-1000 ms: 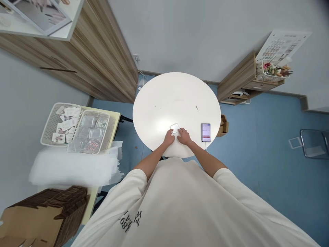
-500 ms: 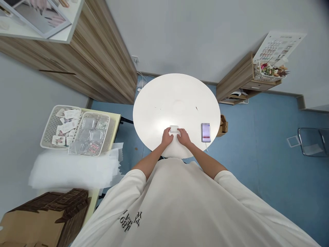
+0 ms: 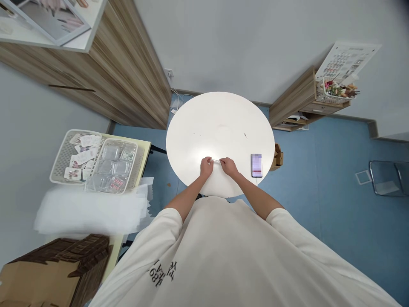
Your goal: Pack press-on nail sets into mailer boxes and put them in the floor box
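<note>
A small, whitish, flat rectangular piece [image 3: 215,160] is held between my two hands over the near part of the round white table [image 3: 220,111]. It now shows as a thin strip, almost edge-on, and its exact kind is too small to make out. My left hand [image 3: 206,167] has its fingers closed on the left end. At the right end my right hand [image 3: 228,166] pinches it the same way. The fingertips partly cover both ends. To the right of my right hand lies a phone [image 3: 256,165] with a cable at its lower edge.
On the left side table stand two white baskets, one with printed cards [image 3: 84,155], the other with clear plastic boxes [image 3: 111,167]. White sheets [image 3: 89,209] and folded cardboard [image 3: 41,277] lie nearer. A cardboard box [image 3: 277,157] sits on the floor right of the table.
The whitish piece has turned from showing its flat face to showing almost edge-on. Both hands have rolled with it and stay in nearly the same spot.
</note>
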The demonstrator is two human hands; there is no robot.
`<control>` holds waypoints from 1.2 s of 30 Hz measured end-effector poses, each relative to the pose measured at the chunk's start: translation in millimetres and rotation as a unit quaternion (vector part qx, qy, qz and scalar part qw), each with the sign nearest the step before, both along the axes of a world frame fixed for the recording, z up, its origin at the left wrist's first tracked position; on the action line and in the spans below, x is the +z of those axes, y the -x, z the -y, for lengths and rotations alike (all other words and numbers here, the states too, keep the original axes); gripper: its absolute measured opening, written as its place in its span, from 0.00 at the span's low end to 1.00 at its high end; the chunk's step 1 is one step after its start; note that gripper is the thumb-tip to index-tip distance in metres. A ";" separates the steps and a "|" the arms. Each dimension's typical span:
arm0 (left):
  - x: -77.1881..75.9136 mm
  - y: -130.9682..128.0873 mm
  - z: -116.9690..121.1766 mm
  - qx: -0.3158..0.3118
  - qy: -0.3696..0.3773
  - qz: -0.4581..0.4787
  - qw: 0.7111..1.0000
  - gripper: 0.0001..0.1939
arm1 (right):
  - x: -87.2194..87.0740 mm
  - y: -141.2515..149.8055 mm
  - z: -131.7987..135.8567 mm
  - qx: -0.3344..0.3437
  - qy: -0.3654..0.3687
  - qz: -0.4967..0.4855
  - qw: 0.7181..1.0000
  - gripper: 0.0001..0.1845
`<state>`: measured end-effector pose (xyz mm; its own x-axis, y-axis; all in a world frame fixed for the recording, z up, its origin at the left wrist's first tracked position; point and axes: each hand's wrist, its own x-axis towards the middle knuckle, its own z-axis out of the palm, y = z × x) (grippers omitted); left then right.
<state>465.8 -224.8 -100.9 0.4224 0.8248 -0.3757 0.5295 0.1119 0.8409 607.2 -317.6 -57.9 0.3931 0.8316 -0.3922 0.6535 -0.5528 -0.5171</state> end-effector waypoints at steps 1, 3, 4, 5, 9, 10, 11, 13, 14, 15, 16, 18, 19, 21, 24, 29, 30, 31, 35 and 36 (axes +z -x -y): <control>0.2 0.0 -0.5 0.003 0.002 0.002 1.000 0.08 | 0.5 -0.9 -1.0 0.007 0.003 0.003 1.000 0.18; 1.4 -0.3 -1.4 0.007 0.007 0.006 1.000 0.07 | 2.0 -3.0 -2.9 0.023 0.011 0.009 1.000 0.18; 2.3 -0.6 -2.0 0.007 0.009 0.006 1.000 0.07 | 2.9 -4.2 -3.8 0.031 0.015 0.011 0.999 0.19; 3.5 -1.0 -2.7 0.006 0.013 0.004 1.000 0.06 | 3.6 -5.6 -4.6 0.039 0.019 0.014 0.999 0.19; 8.1 -2.9 -5.6 0.011 0.027 -0.011 1.000 0.05 | 4.3 -12.6 -7.5 0.090 0.032 0.017 0.995 0.19; 8.7 -3.2 -6.0 0.012 0.029 -0.013 0.999 0.05 | 3.5 -14.5 -7.7 0.107 0.032 0.018 0.994 0.19; 8.7 -3.2 -6.0 0.009 0.030 -0.017 0.999 0.04 | 2.2 -16.2 -7.5 0.125 0.033 0.018 0.991 0.19; 7.1 -2.3 -4.8 -0.006 0.033 -0.029 0.999 0.04 | -1.8 -18.5 -5.4 0.159 0.045 0.016 0.986 0.19; 5.5 -1.5 -3.6 -0.011 0.036 -0.037 0.999 0.05 | -4.3 -18.8 -3.4 0.173 0.054 0.014 0.983 0.20; 3.3 -0.3 -2.1 -0.012 0.041 -0.045 0.998 0.06 | -7.0 -18.5 -0.9 0.181 0.062 0.011 0.982 0.21; 0.7 1.1 -0.5 -0.010 0.044 -0.051 0.998 0.06 | -9.8 -17.5 2.0 0.181 0.068 0.008 0.981 0.21; -5.1 4.7 2.4 -0.005 0.042 -0.056 0.998 0.09 | -14.7 -14.1 8.5 0.158 0.063 0.005 0.985 0.21; -7.9 6.7 3.4 -0.010 0.038 -0.057 0.998 0.11 | -16.6 -11.9 11.6 0.138 0.059 0.003 0.989 0.21; -12.9 10.6 4.4 -0.028 0.030 -0.063 0.997 0.13 | -19.0 -7.0 16.5 0.091 0.057 -0.009 0.994 0.20; -17.1 14.4 5.2 -0.050 0.040 -0.075 0.995 0.17 | -20.0 0.2 18.3 0.031 0.065 -0.038 0.997 0.20; -13.2 11.6 6.6 -0.076 0.030 -0.049 0.995 0.25 | -17.2 6.6 7.5 -0.026 0.046 -0.068 0.996 0.22; -11.0 10.1 5.7 -0.072 0.022 -0.045 0.996 0.25 | -15.7 6.2 4.8 -0.033 0.037 -0.067 0.996 0.21; -8.4 8.5 4.1 -0.065 0.015 -0.042 0.997 0.24 | -14.0 5.2 2.4 -0.037 0.030 -0.068 0.997 0.21; 3.5 3.5 -6.3 -0.045 0.003 -0.033 0.998 0.17 | -4.8 -3.2 -2.9 -0.029 0.009 -0.077 0.997 0.21; 6.3 2.9 -8.9 -0.045 0.004 -0.030 0.999 0.16 | -2.4 -5.5 -3.3 -0.028 0.007 -0.077 0.997 0.21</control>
